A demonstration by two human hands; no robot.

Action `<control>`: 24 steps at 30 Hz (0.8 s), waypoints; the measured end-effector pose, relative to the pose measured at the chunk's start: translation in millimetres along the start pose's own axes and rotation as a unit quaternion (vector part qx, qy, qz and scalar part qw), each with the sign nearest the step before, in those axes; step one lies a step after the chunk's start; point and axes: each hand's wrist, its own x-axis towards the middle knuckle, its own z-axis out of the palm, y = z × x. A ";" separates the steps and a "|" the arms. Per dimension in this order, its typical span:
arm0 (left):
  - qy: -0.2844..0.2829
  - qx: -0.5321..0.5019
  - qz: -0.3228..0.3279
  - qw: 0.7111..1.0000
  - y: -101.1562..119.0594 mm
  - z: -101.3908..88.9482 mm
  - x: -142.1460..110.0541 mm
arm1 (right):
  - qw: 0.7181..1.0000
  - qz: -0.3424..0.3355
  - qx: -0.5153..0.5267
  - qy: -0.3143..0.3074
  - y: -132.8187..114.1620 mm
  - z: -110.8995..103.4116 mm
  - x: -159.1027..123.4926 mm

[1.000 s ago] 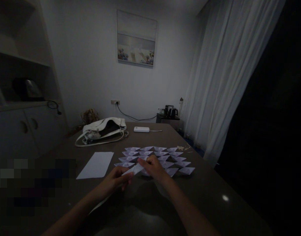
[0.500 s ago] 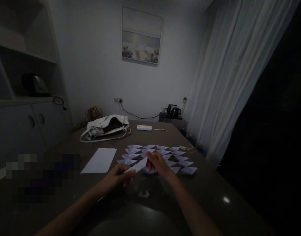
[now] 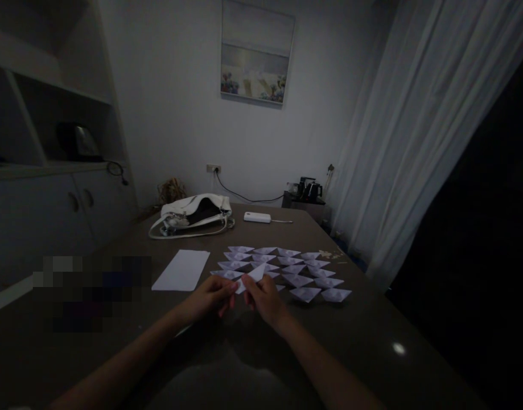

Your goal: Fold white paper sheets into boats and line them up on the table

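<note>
Between my two hands is a folded piece of white paper (image 3: 256, 273), held above the dark table. My left hand (image 3: 212, 296) pinches its lower left end between thumb and fingers. My right hand (image 3: 263, 296) grips it close by, thumb on top, with the paper's pointed end sticking up past the thumb. Just beyond the hands, several white paper boats (image 3: 296, 279) stand in rows; my hands and the held paper hide part of the nearest ones. Left of the boats lies a stack of white paper sheets (image 3: 182, 270).
A white handbag (image 3: 197, 210) lies open toward the back left of the table (image 3: 346, 341). Right of it is a white power bank (image 3: 256, 217) with a short cable. Small scraps (image 3: 332, 254) lie near the right edge. A black kettle (image 3: 313, 191) stands beyond the table.
My right hand has moved down and left along the folded paper, closer to my left hand. The paper's point now tilts up more steeply. The whole view has shifted slightly.
</note>
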 end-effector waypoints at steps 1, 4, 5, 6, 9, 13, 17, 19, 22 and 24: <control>0.000 0.006 -0.001 1.000 -1.1 -0.4 0.3 | 1.000 -0.012 -0.011 0.005 0.1 -0.3 0.1; 0.008 0.033 0.006 0.999 -5.1 -1.9 1.4 | 0.998 -0.043 -0.038 0.027 1.8 -4.3 2.0; 0.016 0.046 0.013 0.999 -5.8 -2.3 1.4 | 0.997 -0.048 -0.043 0.036 2.7 -6.4 3.1; 0.027 0.060 0.024 0.998 -5.9 -2.4 1.0 | 0.997 -0.051 -0.049 0.044 3.6 -8.6 4.2; 0.075 0.121 0.071 0.987 -3.5 -1.1 -2.4 | 0.993 -0.058 -0.078 0.063 6.4 -11.4 6.2; 0.110 0.221 0.127 0.961 -2.0 1.7 -6.2 | 0.989 -0.070 -0.114 0.067 7.2 -3.8 3.8; 0.095 0.224 0.138 0.960 -7.1 1.6 -5.2 | 0.989 -0.075 -0.122 0.045 3.4 2.0 -0.9; 0.086 0.216 0.141 0.962 -9.5 1.5 -3.9 | 0.989 -0.081 -0.118 0.025 1.5 1.1 -2.6; 0.075 0.194 0.136 0.969 -9.6 2.0 -2.4 | 0.993 -0.082 -0.081 -0.005 1.7 -1.7 -3.5; 0.064 0.179 0.133 0.973 -7.1 2.3 -2.1 | 0.996 -0.071 -0.050 -0.016 3.6 -2.9 -2.9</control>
